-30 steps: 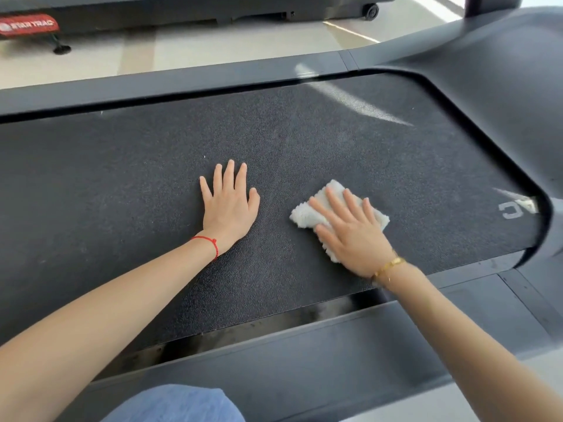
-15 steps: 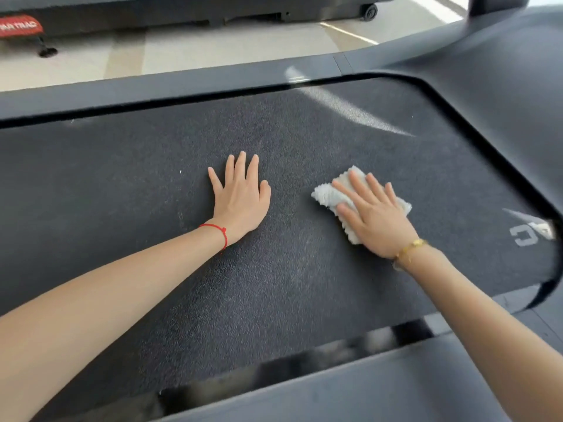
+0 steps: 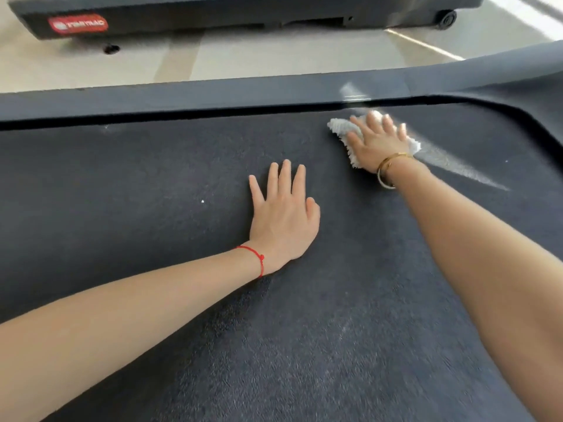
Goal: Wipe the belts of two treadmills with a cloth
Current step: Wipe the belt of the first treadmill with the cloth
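A dark textured treadmill belt (image 3: 152, 184) fills most of the view. My left hand (image 3: 283, 217) lies flat on the belt near its middle, fingers straight, a red string at the wrist. My right hand (image 3: 377, 141) presses flat on a white fluffy cloth (image 3: 341, 127) at the belt's far edge, fingers straight and spread, a gold bangle on the wrist. The cloth shows on both sides of the hand; its middle is hidden under the palm.
A dark grey side rail (image 3: 213, 95) runs along the belt's far edge and curves into the motor cover (image 3: 545, 86) at the right. Beyond it lies pale floor (image 3: 274, 56) and a second treadmill base (image 3: 213, 10) with a red label.
My right hand has slid the cloth away from me, from the belt's middle to its far edge. My left hand stays flat on the belt. The camera has leaned forward.
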